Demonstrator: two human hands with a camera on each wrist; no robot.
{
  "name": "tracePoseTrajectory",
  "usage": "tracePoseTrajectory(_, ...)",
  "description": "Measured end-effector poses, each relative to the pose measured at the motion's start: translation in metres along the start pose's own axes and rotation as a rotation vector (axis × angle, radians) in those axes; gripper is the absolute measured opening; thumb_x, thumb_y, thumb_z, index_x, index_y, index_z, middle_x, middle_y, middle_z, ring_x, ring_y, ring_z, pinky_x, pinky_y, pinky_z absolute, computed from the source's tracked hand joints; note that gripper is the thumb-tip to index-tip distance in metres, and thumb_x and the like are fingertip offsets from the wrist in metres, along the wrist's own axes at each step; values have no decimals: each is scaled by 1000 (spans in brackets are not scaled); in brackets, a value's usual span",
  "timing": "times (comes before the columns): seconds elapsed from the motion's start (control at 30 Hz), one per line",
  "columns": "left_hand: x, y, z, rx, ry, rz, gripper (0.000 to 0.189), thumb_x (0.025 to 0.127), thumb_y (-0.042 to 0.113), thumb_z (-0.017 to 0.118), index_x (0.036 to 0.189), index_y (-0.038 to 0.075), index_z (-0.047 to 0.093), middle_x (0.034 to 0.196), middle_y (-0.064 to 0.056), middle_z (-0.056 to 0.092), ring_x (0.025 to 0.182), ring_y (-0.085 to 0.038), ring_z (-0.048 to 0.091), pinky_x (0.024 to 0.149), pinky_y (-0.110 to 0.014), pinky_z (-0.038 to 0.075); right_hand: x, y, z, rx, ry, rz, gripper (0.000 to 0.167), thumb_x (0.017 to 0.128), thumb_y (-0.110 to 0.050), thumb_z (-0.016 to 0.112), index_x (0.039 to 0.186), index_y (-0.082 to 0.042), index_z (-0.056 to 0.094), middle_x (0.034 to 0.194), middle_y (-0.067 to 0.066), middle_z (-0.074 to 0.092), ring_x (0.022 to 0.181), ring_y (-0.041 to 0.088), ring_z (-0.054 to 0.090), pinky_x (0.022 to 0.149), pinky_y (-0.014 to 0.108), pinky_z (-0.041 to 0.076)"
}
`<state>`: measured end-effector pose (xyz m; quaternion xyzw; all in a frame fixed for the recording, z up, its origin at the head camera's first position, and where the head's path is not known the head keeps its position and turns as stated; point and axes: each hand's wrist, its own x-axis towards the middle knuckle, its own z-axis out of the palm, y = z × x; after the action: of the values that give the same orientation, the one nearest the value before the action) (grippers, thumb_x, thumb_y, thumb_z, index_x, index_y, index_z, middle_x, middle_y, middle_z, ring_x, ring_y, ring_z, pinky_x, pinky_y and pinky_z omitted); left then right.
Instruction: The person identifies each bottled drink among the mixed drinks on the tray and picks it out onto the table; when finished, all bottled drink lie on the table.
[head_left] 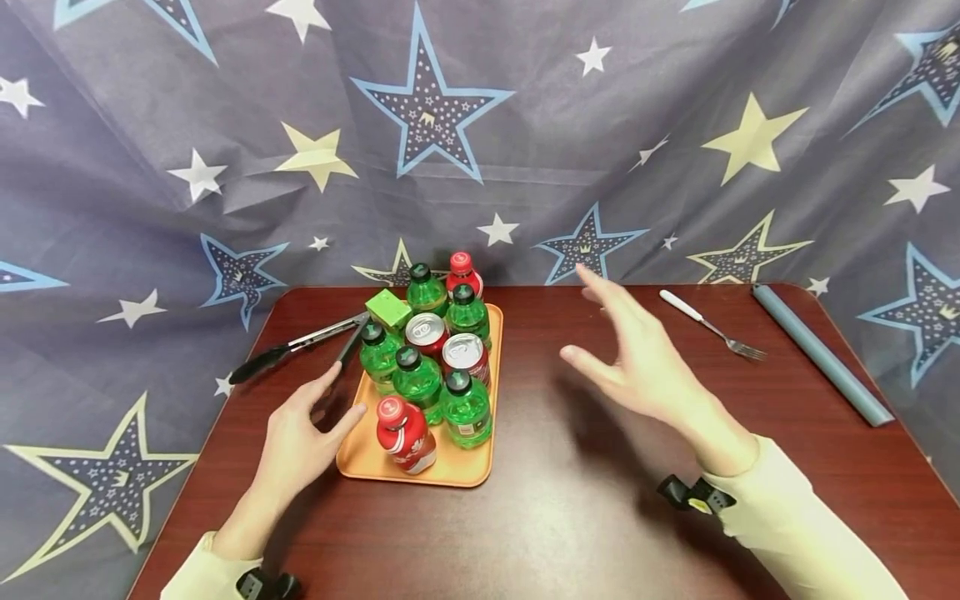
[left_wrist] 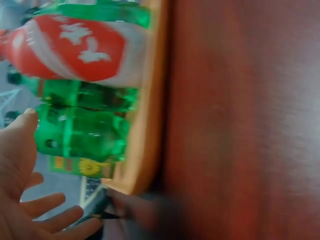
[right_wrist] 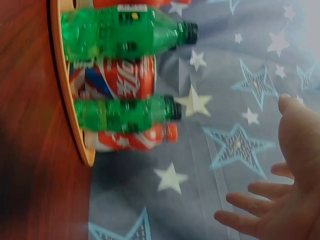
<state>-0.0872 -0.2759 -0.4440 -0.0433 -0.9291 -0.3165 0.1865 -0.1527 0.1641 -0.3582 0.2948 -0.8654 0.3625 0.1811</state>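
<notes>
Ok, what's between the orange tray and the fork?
In the head view, the right hand is between the tray and fork, over bare table.

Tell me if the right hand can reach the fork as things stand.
Likely yes: the right hand is open and empty, and bare tabletop shows between it and the fork; the blue-grey bar lies beyond the fork, not in between.

Left arm (head_left: 247, 525) and right arm (head_left: 795, 517) both reach forward, hands apart, palms inward. Left hand (head_left: 300, 429): thumb spread from index, fingers loosely extended. Right hand (head_left: 637, 358): raised, empty, fingers near straight, thumb well off them. Left wrist view's blurry; its finger bend looks slight, not certain.
</notes>
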Motion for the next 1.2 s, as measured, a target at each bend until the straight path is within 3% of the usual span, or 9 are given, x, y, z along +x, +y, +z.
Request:
tracePoseTrajectory(0.13,-12,-5,5,10,-82,24,72,88,23,88,152,7,59,134,-23,71,114,-40,74,85,-53,63,3,-10,15,57,-63,-55,95,88,-19,88,166,-13,35,163,10,51,138,30,61,112,47,51)
tracePoseTrajectory(0.37,-25,-11,9,91,-268,15,87,87,39,88,158,6,50,152,-28,59,139,-50,57,107,-65,51,6,-24,44,160,-165,-137,89,89,-22,88,163,-8,41,162,8,53,140,24,61,112,41,54)
tracePoseTrajectory(0.47,-28,-11,11,104,-296,12,90,87,45,87,159,7,50,152,-26,60,135,-49,59,108,-67,48,6,-28,56,159,-203,-166,86,89,-25,88,161,-8,43,158,10,57,139,23,61,115,41,51)
tracePoseTrajectory(0.7,-29,-7,12,129,-309,17,100,79,50,92,156,0,51,149,-23,63,126,-45,63,101,-63,54,5,-36,80,164,-274,-187,80,90,-31,87,156,-6,49,147,13,65,134,25,66,117,43,50)
tracePoseTrajectory(0.93,-25,3,8,286,-380,-122,125,64,80,87,158,7,50,136,-28,68,116,-44,68,75,-64,58,0,-39,100,154,-293,-140,73,88,-34,88,148,-5,59,137,10,71,117,21,72,104,40,57)
tracePoseTrajectory(1.2,-21,11,9,386,-436,-187,139,53,88,85,156,2,50,138,-30,67,113,-50,70,72,-66,58,-5,-43,114,161,-223,-95,61,83,-34,92,135,-11,70,127,4,71,117,20,67,103,37,57)
